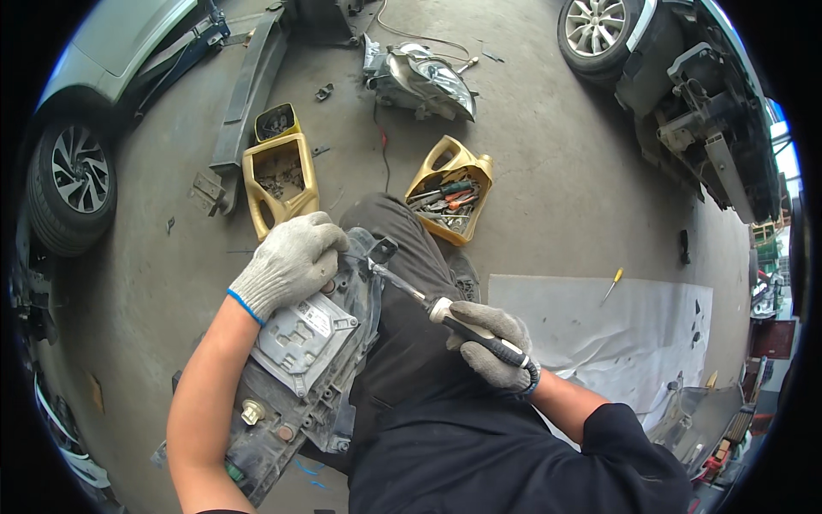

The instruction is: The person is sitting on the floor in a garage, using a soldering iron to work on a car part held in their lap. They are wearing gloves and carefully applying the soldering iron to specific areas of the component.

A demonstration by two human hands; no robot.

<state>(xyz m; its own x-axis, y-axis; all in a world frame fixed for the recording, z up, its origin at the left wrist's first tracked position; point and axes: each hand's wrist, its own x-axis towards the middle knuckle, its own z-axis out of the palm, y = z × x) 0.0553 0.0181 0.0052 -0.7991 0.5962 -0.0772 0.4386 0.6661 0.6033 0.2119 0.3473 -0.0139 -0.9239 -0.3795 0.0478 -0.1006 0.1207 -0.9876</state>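
Observation:
A dirty headlight unit (287, 433) rests against my leg, its back side up, with a grey metal control module (304, 343) on it. My left hand (295, 261), in a white knitted glove with a blue cuff edge, is closed over the unit's far end; its fingertips are partly hidden. My right hand (495, 343), also gloved, is wrapped around a screwdriver (454, 321) with a black and white handle. The screwdriver's shaft points left, its tip at a small black tab (383, 250) on the headlight's edge, close to my left fingers.
Ahead lie cut-open yellow jugs, one with small hardware (308, 184), another with tools (484, 193). A second headlight (424, 81) lies farther off. A white sheet (548, 317) with a yellow screwdriver (613, 284) is at right. Cars with wheels (77, 176) flank both sides.

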